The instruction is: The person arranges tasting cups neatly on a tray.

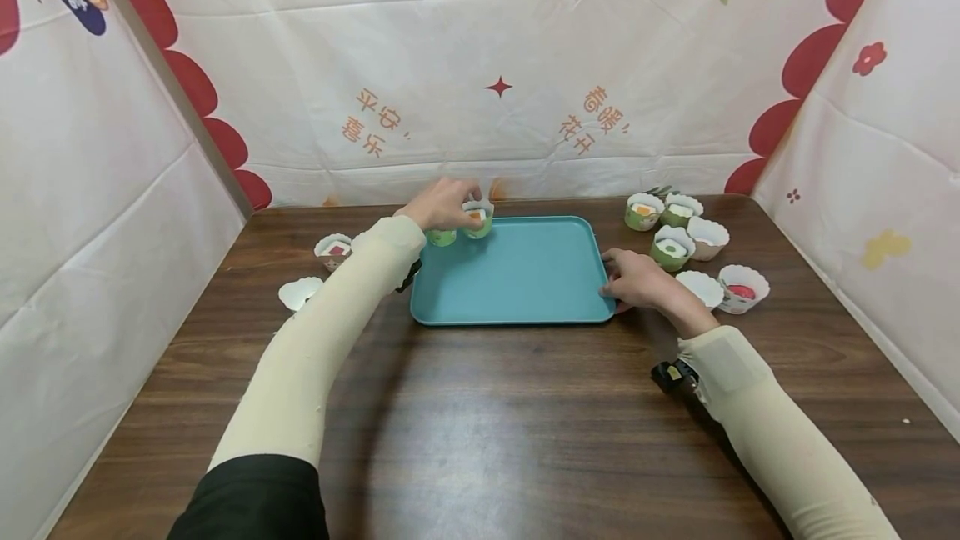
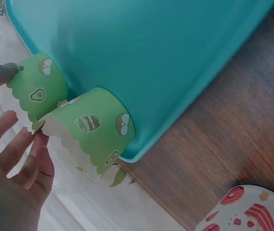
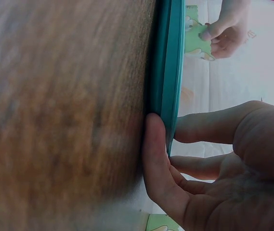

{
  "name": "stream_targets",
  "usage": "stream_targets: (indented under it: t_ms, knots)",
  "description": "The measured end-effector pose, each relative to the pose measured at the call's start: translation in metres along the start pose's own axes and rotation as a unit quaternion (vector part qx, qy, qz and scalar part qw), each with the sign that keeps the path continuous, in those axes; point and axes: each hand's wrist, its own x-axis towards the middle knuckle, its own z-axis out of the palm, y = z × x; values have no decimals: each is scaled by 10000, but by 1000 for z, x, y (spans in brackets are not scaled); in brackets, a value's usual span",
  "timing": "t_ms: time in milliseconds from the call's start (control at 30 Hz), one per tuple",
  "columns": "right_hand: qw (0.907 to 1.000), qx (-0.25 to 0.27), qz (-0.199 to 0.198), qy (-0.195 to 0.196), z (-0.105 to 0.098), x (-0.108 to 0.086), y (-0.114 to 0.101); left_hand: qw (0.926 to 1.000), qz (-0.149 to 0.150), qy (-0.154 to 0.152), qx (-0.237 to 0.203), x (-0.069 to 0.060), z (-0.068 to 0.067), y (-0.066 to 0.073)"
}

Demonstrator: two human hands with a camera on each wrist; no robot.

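Plainly, the table (image 1: 480, 407) bore a teal tray (image 1: 517, 273). The right hand (image 1: 637, 277) gripped its right rim, digits close about the edge. The left hand (image 1: 444, 204), thumb and fingers a cup's width apart, held a green cup (image 2: 40, 84) at its far edge, just beside a second cup (image 2: 96, 127).

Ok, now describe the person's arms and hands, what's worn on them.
The left hand and right hand are gloveless. Each forearm is covered: left cream sleeve, right cream sleeve. A black sleeve shows higher on the left arm. A small black device sits near the right wrist; another dark piece shows at the left, mostly hidden.
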Motion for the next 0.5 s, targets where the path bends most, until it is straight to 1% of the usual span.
stream_targets:
  t_ms: [167, 500]
  knots:
    - [10000, 2, -4, -23, 0, 2, 1, 9998, 28, -82, 155, 1, 4, 2]
    - [9999, 97, -25, -50, 1, 0, -1, 9994, -132, -174, 255, 2, 10, 5]
